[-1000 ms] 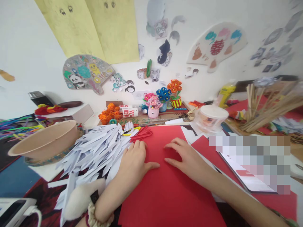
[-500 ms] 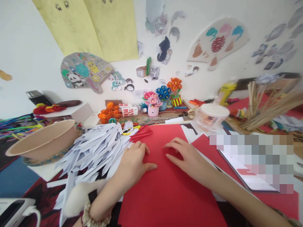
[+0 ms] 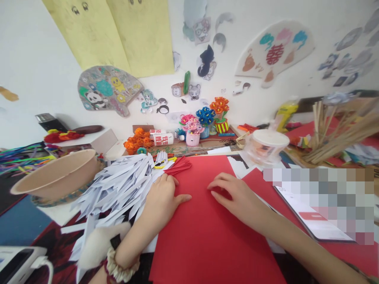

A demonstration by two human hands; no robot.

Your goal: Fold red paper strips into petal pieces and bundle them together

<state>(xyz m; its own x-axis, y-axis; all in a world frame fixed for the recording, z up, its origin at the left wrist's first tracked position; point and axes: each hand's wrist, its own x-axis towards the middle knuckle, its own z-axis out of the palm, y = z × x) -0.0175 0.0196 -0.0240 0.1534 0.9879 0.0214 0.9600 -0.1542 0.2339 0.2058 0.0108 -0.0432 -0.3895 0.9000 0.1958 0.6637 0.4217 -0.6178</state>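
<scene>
A large sheet of red paper [image 3: 207, 236] lies lengthwise before me. Across its left edge rests my left hand [image 3: 166, 197], thumb stretched out over the paper and fingers bent downward. My right hand [image 3: 232, 191] is over the paper's right side, thumb and fingers apart with nothing between them. Just beyond my left hand lie folded red paper pieces [image 3: 179, 165], partly over yellow-handled scissors [image 3: 158, 167]. A heap of folded white paper strips [image 3: 118, 185] spreads to the left of that hand.
At left stand a beige basin [image 3: 59, 171] and a white device [image 3: 20, 262] with a cable. More red paper [image 3: 254, 179] and a phone [image 3: 314, 221] lie at right. A lidded plastic tub [image 3: 268, 142] and small flower pots [image 3: 193, 138] stand at the back.
My left hand has shifted slightly left, its thumb farther from the paper's middle. The right hand has barely moved. The view has shifted a little.
</scene>
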